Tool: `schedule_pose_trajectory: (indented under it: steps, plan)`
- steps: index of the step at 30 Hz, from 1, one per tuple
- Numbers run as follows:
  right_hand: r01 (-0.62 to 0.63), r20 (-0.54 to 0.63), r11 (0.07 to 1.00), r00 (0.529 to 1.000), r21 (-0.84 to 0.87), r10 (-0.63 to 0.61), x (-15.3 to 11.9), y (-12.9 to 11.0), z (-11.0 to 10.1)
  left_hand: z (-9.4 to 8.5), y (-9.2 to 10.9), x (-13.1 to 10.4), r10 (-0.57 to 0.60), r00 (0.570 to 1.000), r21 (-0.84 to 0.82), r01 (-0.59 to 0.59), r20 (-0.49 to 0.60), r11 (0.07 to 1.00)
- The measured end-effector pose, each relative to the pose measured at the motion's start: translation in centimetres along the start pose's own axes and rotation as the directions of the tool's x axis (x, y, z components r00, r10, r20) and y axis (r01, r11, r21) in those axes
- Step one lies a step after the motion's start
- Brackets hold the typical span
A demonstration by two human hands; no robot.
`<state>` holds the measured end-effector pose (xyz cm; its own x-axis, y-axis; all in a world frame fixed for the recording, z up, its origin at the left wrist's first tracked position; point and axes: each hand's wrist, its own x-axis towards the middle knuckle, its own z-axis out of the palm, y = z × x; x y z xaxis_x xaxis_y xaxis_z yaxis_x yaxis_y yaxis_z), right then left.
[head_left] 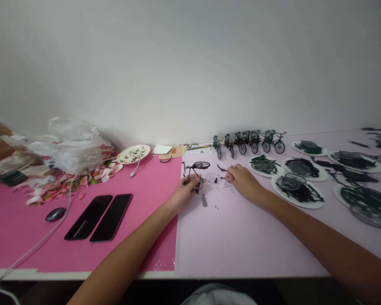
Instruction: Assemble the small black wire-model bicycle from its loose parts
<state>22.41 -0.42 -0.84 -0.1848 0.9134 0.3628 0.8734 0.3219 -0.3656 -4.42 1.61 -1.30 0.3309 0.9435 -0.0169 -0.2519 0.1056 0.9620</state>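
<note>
My left hand (183, 192) is closed round a black miniature bicycle frame (190, 173), just right of the seam between the pink and pale surfaces. One spoked wheel (201, 164) shows on the frame beyond the fingers. Opposite it, my right hand (243, 182) has its thumb and fingers pinched together; what they hold is too small to name. Thin dark curved parts (222, 168) lie by those fingertips. Between the hands are a clear round dish (211, 178) and small loose parts. Nearer to me lies a grey flat piece (204, 201).
Several assembled miniature bicycles (254, 142) stand along the wall. White plates (319, 200) of bicycle parts fill the right side. At left are two phones (111, 218), a mouse (55, 214), a white cable (70, 195), petals (51, 190) and plastic bags (71, 150).
</note>
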Motion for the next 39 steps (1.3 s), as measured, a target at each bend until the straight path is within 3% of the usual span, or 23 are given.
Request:
schedule_pose_trajectory:
  steps: [6,16,26,30,34,39]
  plan:
    - [0.029,0.015,0.998,0.999,0.053,-0.03,-0.3,-1.2,-0.5,0.1,0.1,0.0,-0.002,1.0,0.009,0.002,-0.005,1.0]
    - [0.023,0.084,0.998,0.996,0.062,-0.028,-0.3,-0.8,-0.8,0.1,0.1,0.0,0.001,1.0,-0.009,-0.001,0.003,1.0]
    - [0.032,0.058,0.998,0.998,0.048,-0.035,-0.3,-0.8,-0.5,0.2,0.2,0.0,-0.004,1.0,-0.014,0.004,0.006,1.0]
    - [0.023,-0.012,0.998,1.0,0.067,-0.022,-0.2,-0.7,-0.4,0.3,0.4,-0.1,-0.009,1.0,-0.022,0.01,0.02,1.0]
    - [0.077,-0.057,0.99,0.996,0.115,-0.071,-0.3,-0.5,0.1,0.3,0.4,-0.1,0.0,1.0,-0.037,0.001,0.016,0.999]
    - [0.158,0.024,0.974,0.986,0.165,-0.164,-0.6,-0.8,1.1,0.4,0.3,0.0,-0.006,1.0,-0.044,0.006,0.013,0.999]
